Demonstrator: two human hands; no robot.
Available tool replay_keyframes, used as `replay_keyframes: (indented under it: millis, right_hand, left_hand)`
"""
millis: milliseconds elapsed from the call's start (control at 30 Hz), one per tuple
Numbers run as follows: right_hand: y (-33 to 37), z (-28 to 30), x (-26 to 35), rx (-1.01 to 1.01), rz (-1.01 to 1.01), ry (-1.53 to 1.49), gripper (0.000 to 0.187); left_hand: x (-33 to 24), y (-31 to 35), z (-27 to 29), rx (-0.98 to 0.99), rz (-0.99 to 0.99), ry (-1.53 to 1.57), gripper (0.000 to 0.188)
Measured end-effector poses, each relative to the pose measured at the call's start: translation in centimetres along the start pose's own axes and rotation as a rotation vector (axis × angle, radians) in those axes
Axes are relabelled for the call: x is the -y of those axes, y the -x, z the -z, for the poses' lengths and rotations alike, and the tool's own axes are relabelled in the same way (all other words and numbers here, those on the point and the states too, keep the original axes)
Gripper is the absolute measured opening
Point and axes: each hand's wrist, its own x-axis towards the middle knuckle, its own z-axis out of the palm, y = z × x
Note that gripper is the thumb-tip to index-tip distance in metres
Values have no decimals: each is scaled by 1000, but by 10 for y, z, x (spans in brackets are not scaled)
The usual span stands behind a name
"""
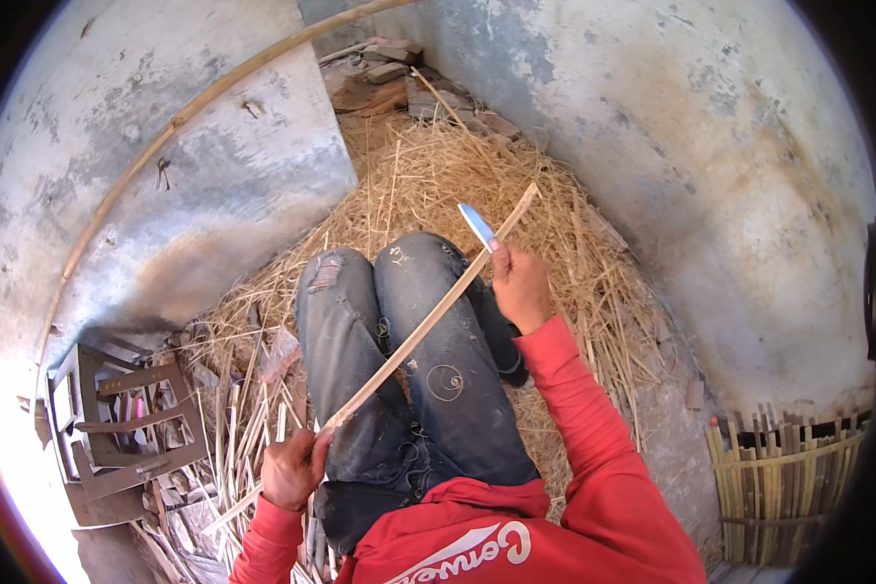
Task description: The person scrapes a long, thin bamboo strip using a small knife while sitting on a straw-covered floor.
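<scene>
A long pale strip of split bamboo or wood (414, 339) slants across my lap, its far end up over the straw and its near end past my left side. My left hand (292, 469) is closed round its lower part beside my left thigh. In my right hand (523, 287) is a knife (477, 224); its handle is hidden in the closed fingers. The shiny blade points up and to the left, against the strip near its far end. My right thumb lies close to the strip by the blade.
Straw and shavings (477, 161) cover the floor ahead, with loose bricks (387, 70) in the corner. At left stands a dark wooden frame (146, 428) near a pile of thin strips (263, 428). A slatted basket (784, 487) is at right; a long curved pole (180, 117) arcs along the left wall.
</scene>
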Motion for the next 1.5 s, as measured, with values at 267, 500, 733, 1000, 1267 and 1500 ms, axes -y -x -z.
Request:
replay_keyframes:
  millis: [267,500,733,1000,1267,1500]
  right_hand:
    - [28,8,38,166,44,-65,41]
    - [62,8,60,170,35,13,44]
    - [73,24,57,274,86,48,41]
    - [20,28,-10,14,-66,101,42]
    - [-24,26,-21,18,-73,57,44]
    - [-21,17,-22,34,-26,44,46]
  left_hand:
    - [-32,-54,-28,-50,-82,19,36]
    - [-82,-103,-56,-88,-31,-5,37]
    - [-97,-118,-61,-19,64,91,39]
    - [-30,-49,16,116,97,103,35]
    - [23,24,57,123,276,56,37]
    - [30,26,49,113,264,51,39]
